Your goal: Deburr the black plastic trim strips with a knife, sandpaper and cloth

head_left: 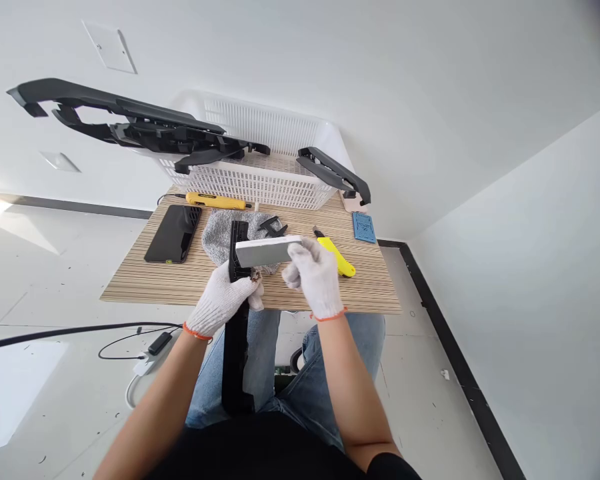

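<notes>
Gloves (214, 303) of white knit with orange cuffs cover both hands. The left hand (240, 290) is wrapped around a long black strip (236, 353), thumb across its front; the strip stands up past the fist at its top end and runs down over the near edge of the wood-grained surface (130, 287) to the person's lap. The right hand (314, 270) pinches a flat block (265, 253), grey on its near face and white along the top, by its right end. The block's left end lies across the upper part of the strip (whether the two touch, I cannot tell).

Behind the strip is a crumpled grey cloth (217, 233), with a small black clip (274, 228) on it. Just beside the right hand lies a yellow knife (337, 257), its black end pointing away from the person. To the left of the cloth is a black phone (174, 233), lying flat, and beyond it a yellow pen-shaped tool (215, 201) with a cord.

At the back, a white basket (260, 190) holds black plastic parts (180, 133), several jutting well past its left side and one leaning over its front right corner. A blue card (364, 227) lies near the right edge of the surface.
</notes>
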